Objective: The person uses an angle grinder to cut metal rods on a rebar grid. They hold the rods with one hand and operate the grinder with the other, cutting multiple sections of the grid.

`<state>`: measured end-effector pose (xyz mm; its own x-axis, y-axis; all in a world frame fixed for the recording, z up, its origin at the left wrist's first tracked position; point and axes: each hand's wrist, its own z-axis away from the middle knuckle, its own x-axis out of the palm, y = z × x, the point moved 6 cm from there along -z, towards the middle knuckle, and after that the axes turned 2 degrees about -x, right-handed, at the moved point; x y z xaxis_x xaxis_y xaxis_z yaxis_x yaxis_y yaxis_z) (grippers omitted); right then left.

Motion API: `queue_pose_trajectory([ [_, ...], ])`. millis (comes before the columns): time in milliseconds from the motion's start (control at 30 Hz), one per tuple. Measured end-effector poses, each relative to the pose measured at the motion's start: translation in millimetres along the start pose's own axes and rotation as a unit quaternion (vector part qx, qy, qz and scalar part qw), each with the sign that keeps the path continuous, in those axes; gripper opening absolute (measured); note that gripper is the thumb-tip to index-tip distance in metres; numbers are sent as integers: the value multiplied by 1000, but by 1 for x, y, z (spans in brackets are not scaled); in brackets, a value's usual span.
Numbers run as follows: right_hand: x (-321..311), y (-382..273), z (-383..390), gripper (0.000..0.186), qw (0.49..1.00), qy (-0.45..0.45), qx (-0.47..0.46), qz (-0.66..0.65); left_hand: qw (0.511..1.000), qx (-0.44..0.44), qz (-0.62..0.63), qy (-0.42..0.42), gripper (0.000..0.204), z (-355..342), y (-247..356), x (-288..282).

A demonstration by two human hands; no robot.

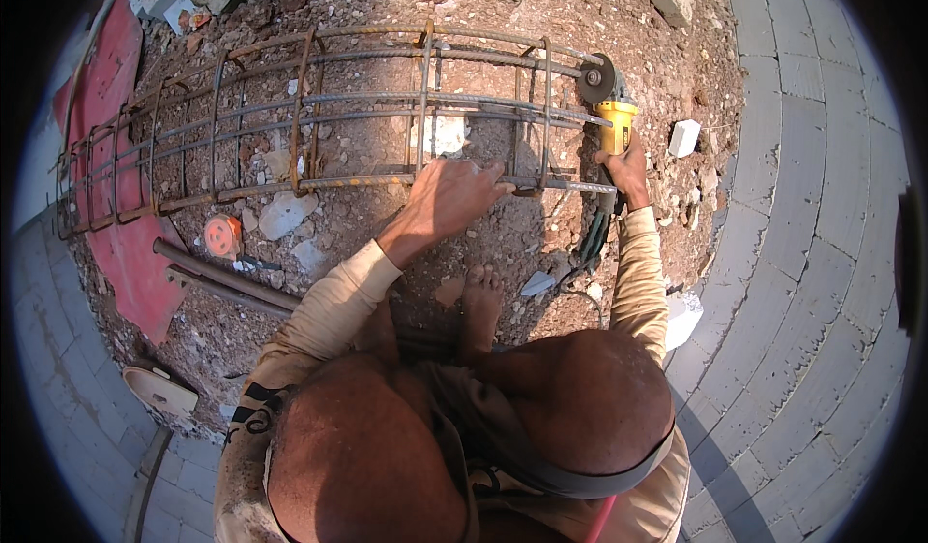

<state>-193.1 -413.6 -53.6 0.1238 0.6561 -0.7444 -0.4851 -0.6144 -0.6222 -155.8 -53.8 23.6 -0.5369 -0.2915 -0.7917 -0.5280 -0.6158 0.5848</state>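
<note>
A long cage of rusty rebar, long bars tied with square stirrups, lies across the ground in front of me. My left hand is closed over its near bar, close to the right end; the undersides of the fingers are hidden. My right hand grips a yellow angle grinder beside the bar ends. The grinder's dark round disc is at the tip of the far bars; whether it touches them or spins I cannot tell. A dark cable hangs below the grinder.
Rubble and broken stones cover the soil. A red sheet lies under the cage's left end, near an orange round reel and metal pipes. White block pieces lie at right, beside grey block paving. My bare foot stands close by.
</note>
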Motion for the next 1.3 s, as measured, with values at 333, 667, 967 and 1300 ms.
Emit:
queue_pose_trajectory([
  [333, -2, -6, 4, 80, 1000, -9, 19, 5, 1000, -11, 8, -12, 41, 0, 2, -5],
  [667, -3, -17, 5, 76, 1000, -16, 21, -6, 997, -50, 35, -39, 37, -1, 0, -4],
  [967, 0, 3, -3, 74, 1000, -3, -21, 1, 1000, 10, -8, 11, 42, 0, 1, -2],
  [1300, 0, -3, 1, 82, 1000, -21, 21, 8, 1000, -4, 14, 19, 43, 1, 0, -3],
])
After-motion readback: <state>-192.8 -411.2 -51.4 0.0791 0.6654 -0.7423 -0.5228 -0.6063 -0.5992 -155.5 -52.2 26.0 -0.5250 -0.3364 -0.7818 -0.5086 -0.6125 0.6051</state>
